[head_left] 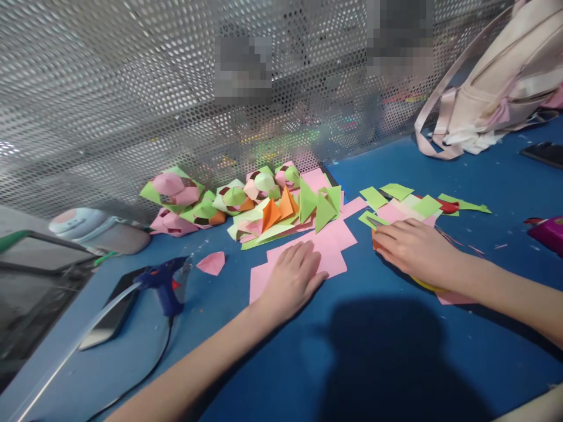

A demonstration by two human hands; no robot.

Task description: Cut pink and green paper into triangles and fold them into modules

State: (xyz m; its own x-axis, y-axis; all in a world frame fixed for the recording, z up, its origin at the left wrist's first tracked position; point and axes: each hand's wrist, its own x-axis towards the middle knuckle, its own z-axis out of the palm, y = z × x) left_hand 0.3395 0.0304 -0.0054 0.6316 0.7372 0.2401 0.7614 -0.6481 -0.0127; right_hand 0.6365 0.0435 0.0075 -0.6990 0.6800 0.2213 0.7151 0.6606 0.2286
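Observation:
My left hand (294, 272) lies flat with fingers stretched out on several overlapping pink paper sheets (338, 237). On the right, my right hand (411, 243) is closed around scissors (373, 221); a grey blade tip pokes out past the fingers, and a yellow curved edge shows beneath the palm. Small green paper pieces (396, 191) and pale pink ones lie just beyond that hand. Folded green paper triangles (317, 205) and folded orange pieces (280, 209) stand behind my left hand. A single folded pink piece (212, 263) rests to its left.
Assembled pink and green paper shapes (173, 190) line the perforated metal screen (176, 88). A blue glue gun (165, 284), its cord trailing, lies over a phone (114, 310) at left, near a bottle (99, 228). A pale backpack (497, 88) sits at back right; people are behind the screen.

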